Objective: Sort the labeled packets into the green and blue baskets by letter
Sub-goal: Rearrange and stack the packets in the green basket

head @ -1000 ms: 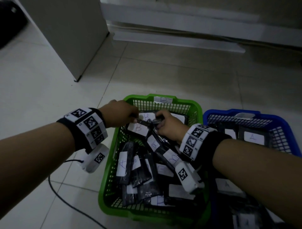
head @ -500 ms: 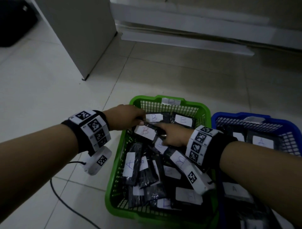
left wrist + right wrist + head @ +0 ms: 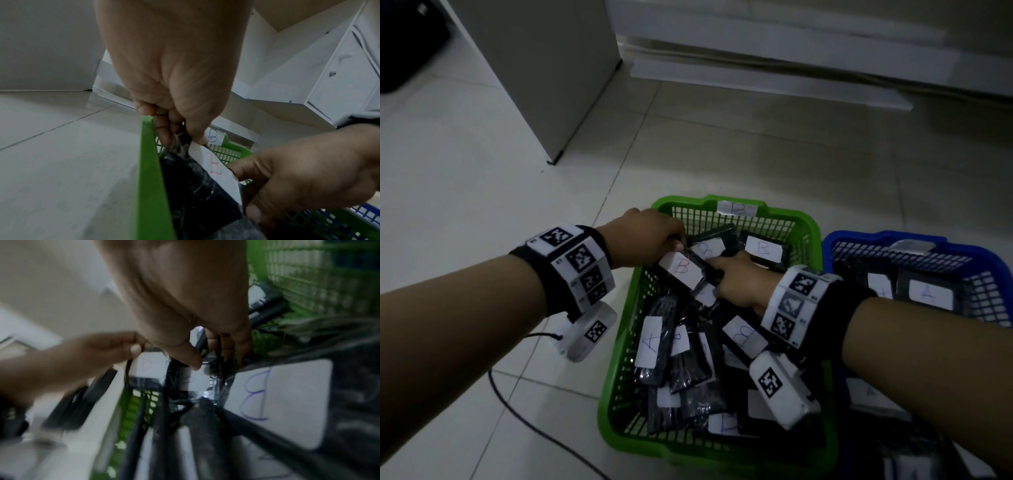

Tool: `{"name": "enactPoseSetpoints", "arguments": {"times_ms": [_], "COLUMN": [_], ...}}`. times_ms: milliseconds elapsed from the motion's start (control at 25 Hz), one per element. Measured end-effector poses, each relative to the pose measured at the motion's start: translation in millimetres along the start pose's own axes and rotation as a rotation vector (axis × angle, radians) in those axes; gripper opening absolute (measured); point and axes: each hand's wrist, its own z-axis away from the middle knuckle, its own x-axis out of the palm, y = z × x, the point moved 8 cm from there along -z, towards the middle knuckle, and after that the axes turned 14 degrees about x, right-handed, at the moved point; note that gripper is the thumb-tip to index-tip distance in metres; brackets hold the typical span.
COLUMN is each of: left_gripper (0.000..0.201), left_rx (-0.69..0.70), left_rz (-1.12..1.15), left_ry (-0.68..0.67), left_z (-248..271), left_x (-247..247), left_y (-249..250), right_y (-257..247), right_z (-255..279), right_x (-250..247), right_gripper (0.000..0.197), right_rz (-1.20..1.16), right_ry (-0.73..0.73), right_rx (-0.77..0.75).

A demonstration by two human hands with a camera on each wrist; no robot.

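A green basket (image 3: 619, 342) with a B tag (image 3: 738, 208) on its far rim holds several black packets with white labels. Most read B and one reads A (image 3: 650, 342). My left hand (image 3: 678, 245) pinches the top edge of a packet with a red B (image 3: 683, 270) at the basket's far left; the pinch (image 3: 185, 141) shows from the left wrist. My right hand (image 3: 717, 274) reaches in just right of it. Its thumb and fingers (image 3: 209, 360) pinch a neighbouring packet (image 3: 195, 378) whose letter is blurred. The blue basket (image 3: 859, 240) at the right holds packets marked A (image 3: 928, 293).
Both baskets stand side by side on a pale tiled floor (image 3: 482, 171). A white cabinet (image 3: 534, 68) rises at the back left, and a low white ledge (image 3: 756, 78) runs along the back. A black cable (image 3: 517, 394) trails over the floor left of the green basket.
My left hand has kept its pinch on the red B packet. My right hand has slid a little nearer and lower among the packets beside it.
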Motion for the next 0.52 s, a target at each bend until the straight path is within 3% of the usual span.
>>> {"name": "enactPoseSetpoints", "arguments": {"times_ms": [80, 160, 320, 520], "left_gripper": [0.025, 0.024, 0.023, 0.02], "left_rx": [-0.021, -0.056, -0.102, -0.124], "left_rz": [0.009, 0.068, 0.127, 0.098], "left_ry": [0.011, 0.061, 0.221, 0.34], "left_z": [-1.8, -3.7, -7.2, -6.2], "left_x": [-1.5, -3.3, -9.9, -10.8], "left_y": [-3.7, -9.1, -16.4, -11.0], "right_y": [7.3, 14.2, 11.6, 35.6], "right_z": [1.5, 4.5, 8.4, -2.0], "right_x": [-10.5, -20.8, -15.5, -15.9], "right_gripper": [0.052, 0.04, 0.036, 0.03], "right_rz": [-0.141, -0.126, -0.091, -0.716], "right_ry": [0.062, 0.182, 0.128, 0.176], "right_rx": [0.013, 0.018, -0.024, 0.08]}}
